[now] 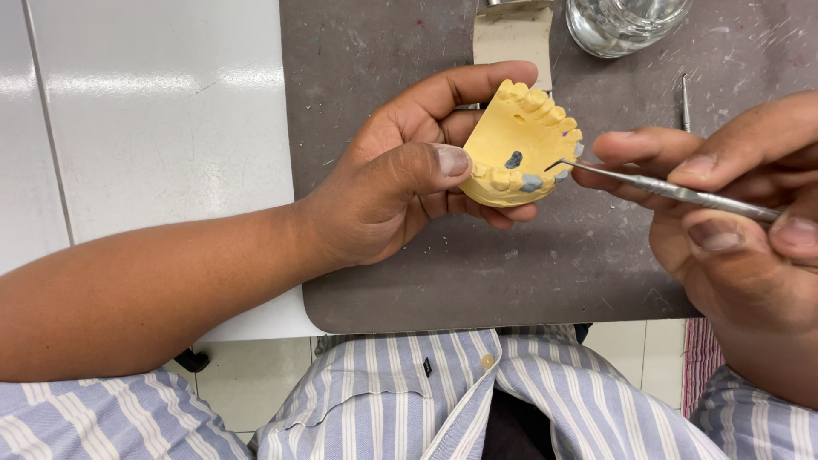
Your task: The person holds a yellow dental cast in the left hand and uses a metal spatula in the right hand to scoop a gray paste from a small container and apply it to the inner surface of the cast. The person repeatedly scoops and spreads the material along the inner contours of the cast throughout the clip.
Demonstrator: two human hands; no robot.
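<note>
The left hand [400, 192] holds a yellow teeth model [518, 149] just above the grey mat [511, 273]. Its grip is closed round the model: the thumb presses on the near edge and the fingers wrap under the back, so the teeth face up. The right hand [733, 204] sits to the right of the model, and its grip is shut on a thin metal tool [673, 193], held like a pencil between thumb and fingers. The tool's hooked tip touches the right side of the model, beside the small grey lumps [531, 181] stuck on some teeth. One more grey spot [514, 159] sits in the middle of the model. To do this well, I think the left hand should keep the model very still and tipped toward the eyes. The right hand should press only a little and make tiny strokes, because the tip is sharp and the lumps look soft. Resting a right finger on the model would likely help stop slips. Behind the model stand a clear glass jar [622, 24] and a pale flat block [514, 38], and another thin tool [685, 102] lies on the mat to the model's right.
</note>
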